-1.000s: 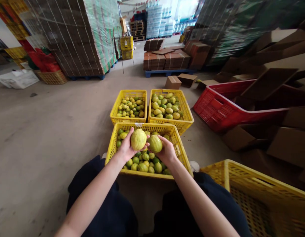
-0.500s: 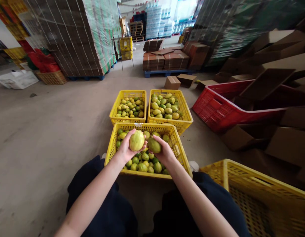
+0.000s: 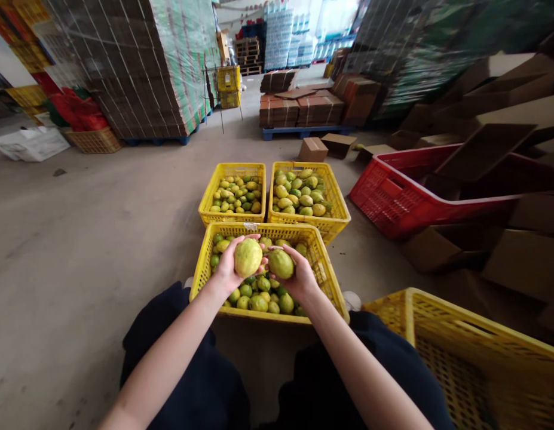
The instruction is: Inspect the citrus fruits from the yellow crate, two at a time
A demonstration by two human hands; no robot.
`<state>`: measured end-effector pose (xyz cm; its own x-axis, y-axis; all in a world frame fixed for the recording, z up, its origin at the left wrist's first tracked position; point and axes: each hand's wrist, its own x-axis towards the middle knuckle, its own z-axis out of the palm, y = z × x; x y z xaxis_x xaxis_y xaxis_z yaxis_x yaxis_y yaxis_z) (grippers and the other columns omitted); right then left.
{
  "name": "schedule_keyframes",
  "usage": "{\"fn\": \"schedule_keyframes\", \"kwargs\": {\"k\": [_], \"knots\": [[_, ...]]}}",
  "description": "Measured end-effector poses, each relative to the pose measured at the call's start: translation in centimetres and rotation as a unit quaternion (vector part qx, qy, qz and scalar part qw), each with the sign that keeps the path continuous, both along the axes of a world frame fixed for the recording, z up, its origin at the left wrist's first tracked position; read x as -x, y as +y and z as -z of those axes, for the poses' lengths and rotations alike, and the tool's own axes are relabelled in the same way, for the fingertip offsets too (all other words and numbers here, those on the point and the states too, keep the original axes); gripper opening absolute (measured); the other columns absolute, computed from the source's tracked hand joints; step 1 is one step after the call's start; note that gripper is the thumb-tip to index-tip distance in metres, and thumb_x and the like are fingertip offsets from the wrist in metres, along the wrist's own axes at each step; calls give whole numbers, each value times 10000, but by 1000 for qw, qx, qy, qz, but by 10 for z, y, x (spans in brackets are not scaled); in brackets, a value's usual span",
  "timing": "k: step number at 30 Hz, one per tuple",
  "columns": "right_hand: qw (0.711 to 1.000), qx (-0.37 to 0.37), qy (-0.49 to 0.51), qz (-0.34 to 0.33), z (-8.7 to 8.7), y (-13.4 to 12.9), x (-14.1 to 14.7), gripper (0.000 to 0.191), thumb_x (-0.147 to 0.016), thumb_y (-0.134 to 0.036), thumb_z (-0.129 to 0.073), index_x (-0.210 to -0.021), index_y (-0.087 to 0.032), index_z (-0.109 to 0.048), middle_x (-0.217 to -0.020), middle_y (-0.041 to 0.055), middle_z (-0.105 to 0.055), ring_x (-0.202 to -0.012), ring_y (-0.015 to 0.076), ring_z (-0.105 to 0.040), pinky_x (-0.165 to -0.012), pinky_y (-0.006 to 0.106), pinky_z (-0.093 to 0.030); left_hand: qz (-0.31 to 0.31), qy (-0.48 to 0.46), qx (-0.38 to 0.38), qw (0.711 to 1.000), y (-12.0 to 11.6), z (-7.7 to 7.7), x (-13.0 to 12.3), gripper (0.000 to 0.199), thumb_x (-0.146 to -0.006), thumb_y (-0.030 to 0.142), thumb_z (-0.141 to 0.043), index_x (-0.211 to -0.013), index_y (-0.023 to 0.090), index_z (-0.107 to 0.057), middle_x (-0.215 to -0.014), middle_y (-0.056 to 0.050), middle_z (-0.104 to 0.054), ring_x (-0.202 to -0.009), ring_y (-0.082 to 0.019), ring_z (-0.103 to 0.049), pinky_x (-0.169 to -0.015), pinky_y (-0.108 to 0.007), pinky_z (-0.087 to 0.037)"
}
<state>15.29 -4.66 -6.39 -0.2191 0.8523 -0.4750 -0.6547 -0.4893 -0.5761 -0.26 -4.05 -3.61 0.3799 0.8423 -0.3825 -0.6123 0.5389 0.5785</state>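
My left hand (image 3: 226,270) is closed around a large pale yellow-green lemon (image 3: 248,258), its fingers curled under and behind the fruit. Just to the right, my right hand (image 3: 302,278) grips a smaller, greener lemon (image 3: 281,264) from its outer side. The two fruits are held close together, with a narrow gap between them. Below both hands stands the near yellow crate (image 3: 268,318), which holds many green and yellow lemons (image 3: 259,303); my hands hide part of them.
Behind the near crate stand a left yellow crate (image 3: 209,191) of smaller lemons and a right yellow crate (image 3: 337,197) of larger ones. Another yellow crate (image 3: 483,331) is by my right leg. A red crate (image 3: 379,197) and cardboard boxes (image 3: 528,263) lie to the right.
The lemon in my right hand has turned a little and shows a lighter side. My left hand and its lemon have barely shifted.
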Motion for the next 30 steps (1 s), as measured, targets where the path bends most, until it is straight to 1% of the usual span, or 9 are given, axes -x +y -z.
{"fn": "schedule_keyframes", "kwargs": {"k": [7, 11, 13, 15, 18, 20, 22, 25, 30], "knots": [[999, -19, 45, 2, -1, -1, -2, 199, -751, -247, -520, -837, -139, -663, -704, 51, -694, -545, 165, -617, -418, 260, -485, -18, -21, 21, 999, -3, -8, 0, 346, -838, 374, -417, -999, 124, -594, -864, -102, -665, -750, -229, -668, -614, -351, -558], [991, -82, 107, 9, 5, 0, -4, 213, -728, -293, -553, -835, -138, -653, -716, 53, -677, -540, 156, -601, -346, 213, -406, 24, -19, -28, 999, -6, -10, 0, 356, -795, 399, -481, -1003, 135, -599, -825, -82, -665, -612, -205, -661, -453, -276, -529], [985, -107, 128, 32, 7, 0, -4, 198, -715, -291, -564, -833, -154, -645, -736, 49, -672, -563, 157, -602, -359, 211, -408, 20, -35, -49, 998, -7, -10, 1, 361, -770, 409, -504, -981, 135, -608, -794, -75, -663, -574, -190, -649, -409, -242, -502], [984, -98, 135, 63, 6, -1, -4, 165, -695, -261, -578, -822, -173, -636, -758, 45, -676, -625, 174, -623, -446, 248, -479, -14, -60, -50, 997, -9, -10, 1, 344, -761, 392, -516, -965, 133, -614, -773, -71, -664, -631, -187, -656, -472, -238, -520], [985, -62, 129, 96, 1, -3, -3, 147, -664, -202, -584, -804, -186, -625, -768, 43, -683, -728, 214, -647, -608, 338, -542, -70, -117, -21, 990, -11, -10, 1, 288, -755, 342, -533, -951, 149, -620, -807, -66, -664, -860, -217, -647, -674, -289, -549], [986, -53, 125, 95, -2, -5, -2, 166, -657, -187, -584, -818, -186, -624, -779, 45, -685, -736, 216, -647, -619, 341, -545, -90, -159, -6, 983, -10, -9, 0, 257, -755, 318, -530, -946, 172, -619, -885, -63, -661, -991, -229, -604, -759, -317, -535], [987, -51, 127, 83, -3, -6, -1, 173, -659, -194, -586, -828, -184, -623, -794, 46, -681, -696, 192, -637, -559, 291, -530, -95, -183, -3, 978, -9, -10, -1, 242, -763, 305, -516, -955, 195, -615, -973, -53, -647, -1034, -222, -579, -769, -316, -528], [986, -57, 138, 71, -1, -7, -1, 122, -680, -238, -580, -784, -185, -616, -752, 33, -660, -623, 159, -602, -462, 237, -476, -77, -189, 11, 979, -8, -11, -2, 186, -782, 300, -509, -901, 205, -614, -943, -37, -634, -915, -173, -607, -678, -256, -525], [983, -66, 154, 77, 2, -5, -1, 77, -682, -240, -568, -726, -185, -601, -698, 15, -629, -587, 144, -572, -433, 219, -434, -55, -204, 18, 977, -6, -9, -4, 92, -785, 247, -518, -776, 183, -583, -792, -13, -607, -754, -125, -593, -616, -218, -505]]}}
